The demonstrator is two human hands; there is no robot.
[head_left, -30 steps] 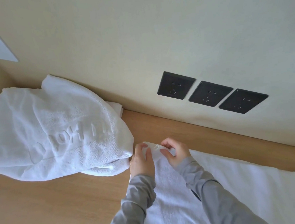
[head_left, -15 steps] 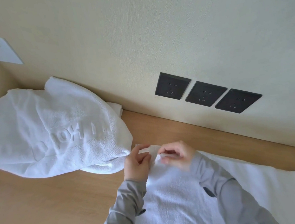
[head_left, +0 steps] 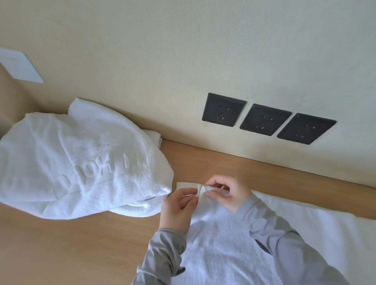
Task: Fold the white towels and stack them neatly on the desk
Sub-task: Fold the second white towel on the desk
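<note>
- The flat white towel [head_left: 224, 259] lay spread on the desk [head_left: 56, 256]. Its far left corner sat right at the fingertips, and the cloth ran from there toward the person and rightward along the desk's back edge.
- It looked smooth, thin and not yet folded small.
- The left hand [head_left: 179, 208] and right hand [head_left: 230, 194] both pinched the corner tab [head_left: 200, 190], neither one nearer.
- A crumpled embossed towel [head_left: 71, 170] was heaped at the back left, just beside the left hand.
- Three black sockets [head_left: 264, 119] sat on the wall behind.

Nubby terry-cloth towel [head_left: 226, 252], smooth, seemingly laminate wood desk [head_left: 56, 256]
</note>
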